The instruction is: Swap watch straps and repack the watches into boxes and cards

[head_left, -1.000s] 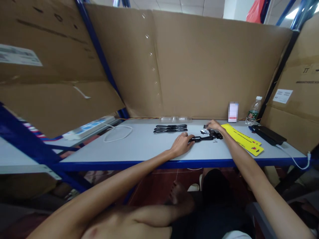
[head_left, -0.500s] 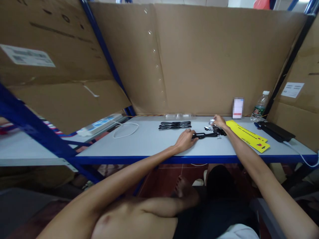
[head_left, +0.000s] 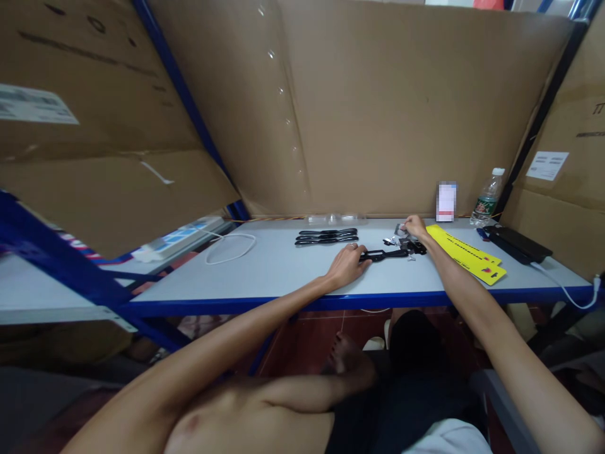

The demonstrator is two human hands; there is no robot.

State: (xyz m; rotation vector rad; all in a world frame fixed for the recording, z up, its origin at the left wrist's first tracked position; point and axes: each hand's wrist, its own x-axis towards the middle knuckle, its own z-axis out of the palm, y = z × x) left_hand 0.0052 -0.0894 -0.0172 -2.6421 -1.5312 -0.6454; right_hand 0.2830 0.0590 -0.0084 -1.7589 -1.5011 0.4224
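My left hand (head_left: 348, 265) is closed on the near end of a long black slotted handle (head_left: 385, 255) that lies low over the table. Beyond that handle's right end, my right hand (head_left: 416, 226) pinches its fingertips together at a small silvery piece (head_left: 401, 229), too small to name. Small black parts (head_left: 418, 246) and bits of shiny metal (head_left: 391, 241) lie loosely just below the right hand. Several similar glossy black handles (head_left: 327, 238) rest in a row to the left of the hands.
Yellow printed cards (head_left: 466, 255) lie right of my right forearm. Behind them stand a phone (head_left: 446, 202) and a water bottle (head_left: 488, 198). A black case (head_left: 518, 244) with a white cable is at the right. Clear plastic pieces (head_left: 333, 219) line the cardboard wall (head_left: 368, 113); a white cord (head_left: 230, 250) loops left.
The view has shifted slightly, moving everything a little left in the picture. My right hand's fingertips have lifted a bit from the small parts. My left hand keeps its hold on the black handle.
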